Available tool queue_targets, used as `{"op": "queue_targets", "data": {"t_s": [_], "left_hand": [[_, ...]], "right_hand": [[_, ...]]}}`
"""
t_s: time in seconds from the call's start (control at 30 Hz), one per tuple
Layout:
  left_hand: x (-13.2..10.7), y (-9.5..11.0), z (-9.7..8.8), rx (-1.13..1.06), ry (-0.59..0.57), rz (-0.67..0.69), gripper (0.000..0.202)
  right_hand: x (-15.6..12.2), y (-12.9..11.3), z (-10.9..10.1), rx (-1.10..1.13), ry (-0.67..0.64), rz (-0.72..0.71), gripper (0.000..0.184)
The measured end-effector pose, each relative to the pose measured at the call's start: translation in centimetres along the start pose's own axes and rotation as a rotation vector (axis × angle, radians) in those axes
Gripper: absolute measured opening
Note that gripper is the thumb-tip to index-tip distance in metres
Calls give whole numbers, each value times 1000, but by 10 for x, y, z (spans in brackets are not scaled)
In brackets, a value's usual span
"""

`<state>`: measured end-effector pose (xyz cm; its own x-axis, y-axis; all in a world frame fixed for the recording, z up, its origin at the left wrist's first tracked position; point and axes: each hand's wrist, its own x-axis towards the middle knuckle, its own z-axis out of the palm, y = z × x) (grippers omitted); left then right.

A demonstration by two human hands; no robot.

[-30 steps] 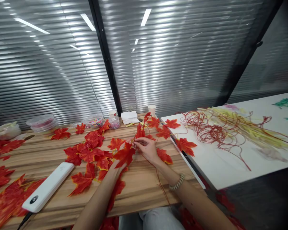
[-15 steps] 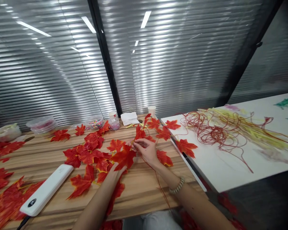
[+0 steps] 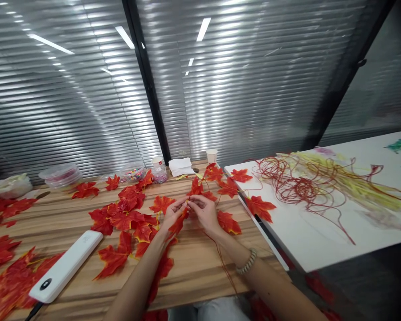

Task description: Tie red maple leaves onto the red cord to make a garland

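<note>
My left hand (image 3: 172,215) and my right hand (image 3: 203,212) meet fingertip to fingertip over the wooden table (image 3: 194,263). Between them they pinch a red fabric maple leaf (image 3: 179,223) and a thin red stem wire (image 3: 222,261) that trails back toward my lap. The wire's far end carries a string of red leaves (image 3: 200,187) running away toward the table's back. Loose red maple leaves (image 3: 127,214) lie scattered just left of my hands. A bead bracelet sits on my right wrist.
A white power bank (image 3: 67,265) lies at front left. A white table (image 3: 321,232) on the right holds tangled red and yellow wires (image 3: 297,183). Plastic tubs (image 3: 58,174), a bead container (image 3: 132,171), tissues (image 3: 180,166) and a paper cup (image 3: 211,155) stand at the back.
My left hand has come up from under the leaf to meet my right hand's fingertips. The leaf, spread flat before, now hangs folded below my fingers.
</note>
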<state>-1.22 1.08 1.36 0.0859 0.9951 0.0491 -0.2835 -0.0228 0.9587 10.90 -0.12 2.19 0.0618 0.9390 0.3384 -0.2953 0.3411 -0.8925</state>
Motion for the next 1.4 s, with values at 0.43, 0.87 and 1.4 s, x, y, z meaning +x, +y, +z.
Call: {"op": "queue_targets", "data": {"t_s": [0.43,0.87,1.4], "left_hand": [[-8,13,2,19,3,-7,38],[-10,2,7,113,14,36,42],[-9,8,1,64,-37,19,33]], "right_hand": [[5,-4,-7,-72,-24,72,16],[6,6,-8,-130,51,-5,13],[11,-17,-15,26,-68,191,15]]}}
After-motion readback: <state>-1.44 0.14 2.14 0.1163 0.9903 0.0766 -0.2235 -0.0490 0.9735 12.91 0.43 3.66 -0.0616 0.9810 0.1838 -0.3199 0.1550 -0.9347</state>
